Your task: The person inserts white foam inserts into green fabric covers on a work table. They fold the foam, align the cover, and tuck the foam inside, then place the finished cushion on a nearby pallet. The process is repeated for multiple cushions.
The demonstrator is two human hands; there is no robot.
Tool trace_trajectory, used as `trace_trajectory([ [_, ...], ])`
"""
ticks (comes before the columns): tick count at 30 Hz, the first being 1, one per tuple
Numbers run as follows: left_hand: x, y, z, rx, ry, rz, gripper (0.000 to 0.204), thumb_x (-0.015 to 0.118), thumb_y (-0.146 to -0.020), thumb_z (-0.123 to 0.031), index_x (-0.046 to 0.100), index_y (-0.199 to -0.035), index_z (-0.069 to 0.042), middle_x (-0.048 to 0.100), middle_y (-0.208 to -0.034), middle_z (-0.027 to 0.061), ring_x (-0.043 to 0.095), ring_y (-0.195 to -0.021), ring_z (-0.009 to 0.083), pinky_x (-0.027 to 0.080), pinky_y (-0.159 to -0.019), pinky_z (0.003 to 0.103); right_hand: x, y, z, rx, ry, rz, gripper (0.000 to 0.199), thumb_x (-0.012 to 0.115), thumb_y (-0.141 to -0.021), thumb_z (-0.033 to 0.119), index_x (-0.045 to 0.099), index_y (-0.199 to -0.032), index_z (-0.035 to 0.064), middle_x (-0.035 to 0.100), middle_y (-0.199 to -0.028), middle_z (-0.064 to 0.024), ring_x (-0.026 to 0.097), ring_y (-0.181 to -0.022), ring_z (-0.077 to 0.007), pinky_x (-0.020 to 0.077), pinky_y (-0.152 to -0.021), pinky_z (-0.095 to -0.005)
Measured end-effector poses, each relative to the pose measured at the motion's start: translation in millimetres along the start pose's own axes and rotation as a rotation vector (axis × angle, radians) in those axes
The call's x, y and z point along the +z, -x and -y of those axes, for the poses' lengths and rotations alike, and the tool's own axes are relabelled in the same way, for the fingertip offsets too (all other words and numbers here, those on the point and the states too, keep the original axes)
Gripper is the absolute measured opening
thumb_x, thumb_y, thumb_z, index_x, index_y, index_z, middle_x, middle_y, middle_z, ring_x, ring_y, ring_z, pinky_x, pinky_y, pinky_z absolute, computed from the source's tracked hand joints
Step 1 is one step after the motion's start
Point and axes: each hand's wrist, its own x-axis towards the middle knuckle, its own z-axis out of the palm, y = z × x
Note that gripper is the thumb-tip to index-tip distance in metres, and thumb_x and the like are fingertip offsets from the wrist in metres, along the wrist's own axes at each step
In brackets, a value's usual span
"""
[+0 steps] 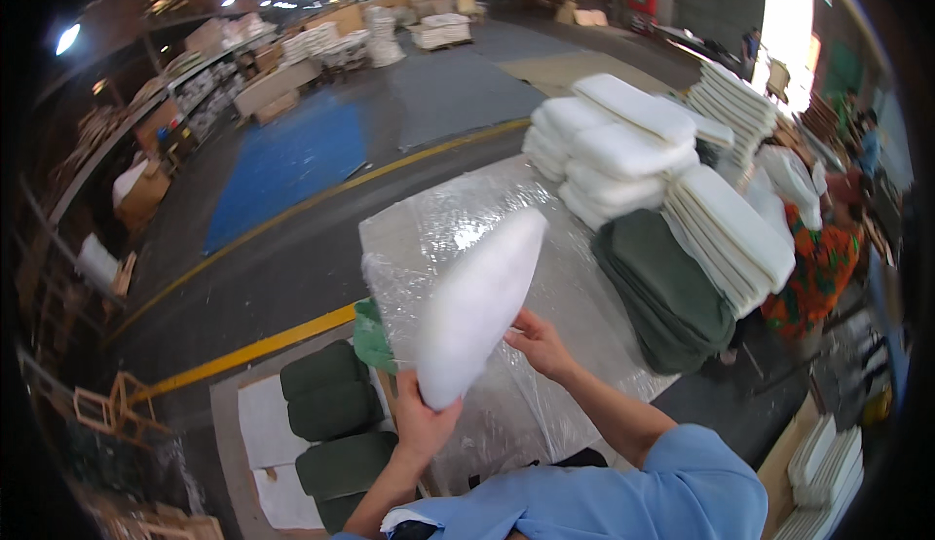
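Note:
A puffy white cushion pad (479,306) is held up on its edge in front of me, tilted over the plastic-covered table (545,413). My left hand (426,423) is closed around its lower end. At its right side, the bent fingers of my right hand (542,343) grip the edge; the fingertips are partly hidden. To the right lie stacked dark green cushion covers (662,282). Behind them is a pile of thick white pads (623,141), and beside it a stack of thinner white pads (730,233).
On my left, dark green cushions (331,389) lie on white sheets on a low board. A green plastic bag (370,335) hangs at the table's left edge. A person in an orange patterned garment (816,272) is at the right. A small wooden frame (119,406) stands far left.

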Motion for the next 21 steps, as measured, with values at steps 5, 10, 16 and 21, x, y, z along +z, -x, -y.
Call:
trace_trajectory([
  [5,43.4,60.6,52.0,0.329,-0.368,0.177,0.041,0.07,-0.076,0.001,0.056,-0.113,-0.001,0.066,-0.142,0.0235,0.059,-0.128,0.0459,0.041,-0.111,0.057,-87.6,69.7,-4.0,0.403,-0.599,-0.212,0.049,0.057,-0.113,0.035,0.059,-0.147,-0.0003,0.069,-0.14,-0.0143,0.066,-0.127,-0.0262,0.0518,-0.112,-0.0443],
  [10,121.0,139.0,112.9,0.269,-0.729,0.606,0.046,0.073,-0.073,-0.004,0.059,-0.117,-0.007,0.052,-0.159,0.0135,0.047,-0.143,0.0442,0.036,-0.116,0.061,-162.6,159.9,-34.7,0.689,-0.511,-0.576,0.06,0.046,-0.115,0.049,0.059,-0.145,-0.001,0.07,-0.134,-0.0152,0.068,-0.118,-0.0254,0.0544,-0.105,-0.0452],
  [16,125.4,150.1,103.1,0.044,-0.66,0.725,0.061,0.085,-0.074,-0.018,0.059,-0.129,-0.013,0.04,-0.168,0.0115,0.038,-0.152,0.0442,0.03,-0.124,0.063,-163.1,161.1,-34.7,0.734,0.015,-0.706,0.062,0.045,-0.114,0.054,0.065,-0.136,-0.0005,0.071,-0.123,-0.0101,0.067,-0.102,-0.0185,0.055,-0.092,-0.0359],
  [21,113.3,126.3,105.0,0.002,-0.459,0.802,0.046,0.084,-0.083,-0.02,0.066,-0.124,-0.009,0.055,-0.157,0.0152,0.047,-0.145,0.0444,0.035,-0.122,0.057,-177.4,128.0,-42.3,0.923,0.255,-0.346,0.063,0.048,-0.112,0.058,0.067,-0.131,0.0007,0.07,-0.113,-0.0097,0.068,-0.086,-0.0182,0.0552,-0.074,-0.0354],
])
